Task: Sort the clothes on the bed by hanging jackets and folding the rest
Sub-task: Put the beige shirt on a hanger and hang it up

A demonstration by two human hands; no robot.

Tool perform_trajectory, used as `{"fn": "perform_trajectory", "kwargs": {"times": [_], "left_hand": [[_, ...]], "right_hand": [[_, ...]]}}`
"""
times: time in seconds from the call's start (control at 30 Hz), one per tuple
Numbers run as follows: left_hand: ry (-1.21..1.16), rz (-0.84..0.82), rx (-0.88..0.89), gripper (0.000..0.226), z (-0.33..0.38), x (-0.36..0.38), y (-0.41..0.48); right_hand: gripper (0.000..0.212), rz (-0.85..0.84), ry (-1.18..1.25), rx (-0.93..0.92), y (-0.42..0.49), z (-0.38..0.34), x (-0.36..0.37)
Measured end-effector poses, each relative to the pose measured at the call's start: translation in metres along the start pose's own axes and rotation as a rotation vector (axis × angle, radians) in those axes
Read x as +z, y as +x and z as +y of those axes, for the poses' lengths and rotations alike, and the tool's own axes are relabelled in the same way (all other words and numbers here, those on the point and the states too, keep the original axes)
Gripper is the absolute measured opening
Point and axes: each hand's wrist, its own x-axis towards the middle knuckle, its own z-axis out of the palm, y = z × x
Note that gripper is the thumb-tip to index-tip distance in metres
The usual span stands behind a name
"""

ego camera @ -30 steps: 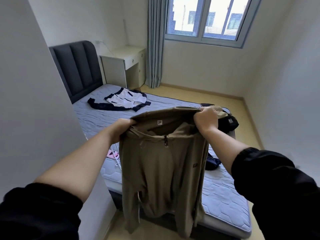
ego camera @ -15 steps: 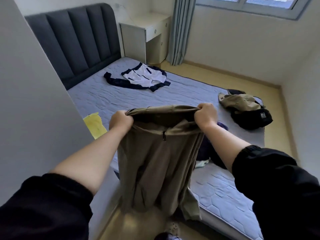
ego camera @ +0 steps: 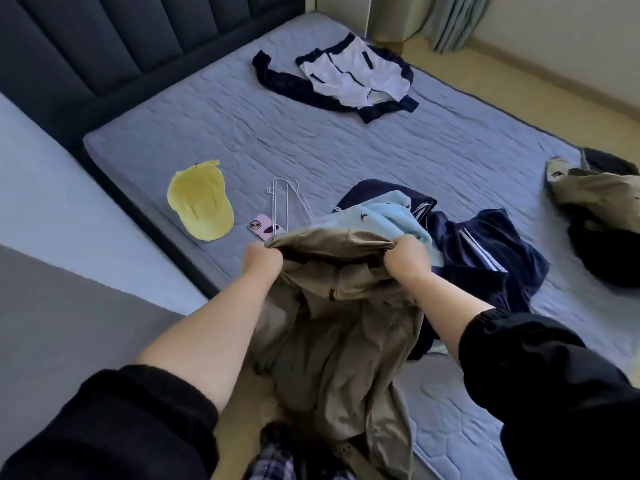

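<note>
Bed (ego camera: 381, 161): cap (ego camera: 199, 200) near the left edge, phone (ego camera: 265, 228) just right of it, hangers (ego camera: 287, 199) just behind the phone, middle heap (ego camera: 485, 251) right of these and behind the jacket (ego camera: 339, 323) at the near edge, lone garment (ego camera: 346, 77) far off toward the headboard (ego camera: 104, 39), second heap (ego camera: 602, 216) at the right edge.

A bed with a bare, quilted blue-grey mattress (ego camera: 311, 143). On it lie a white-and-navy jacket (ego camera: 349, 81), a yellow cap (ego camera: 199, 200), a pink phone (ego camera: 265, 227) just beside white hangers (ego camera: 287, 199), a navy and light-blue heap (ego camera: 485, 251), and khaki and black clothes (ego camera: 602, 209) at the right edge.
</note>
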Motion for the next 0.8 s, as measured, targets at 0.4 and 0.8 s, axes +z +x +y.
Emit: {"fn": "perform_trajectory", "kwargs": {"times": [0.4,0.8], "left_hand": [[0.166,-0.089,-0.038,0.026,-0.097,0.088,0.128],[0.161,-0.138,-0.088,0.022,-0.15,0.134,0.205]], "right_hand": [[0.026,-0.696,0.08,-0.137,0.116,-0.024,0.156],[0.037,-0.32,-0.295,-0.238,0.229,-0.068,0.308]]}}
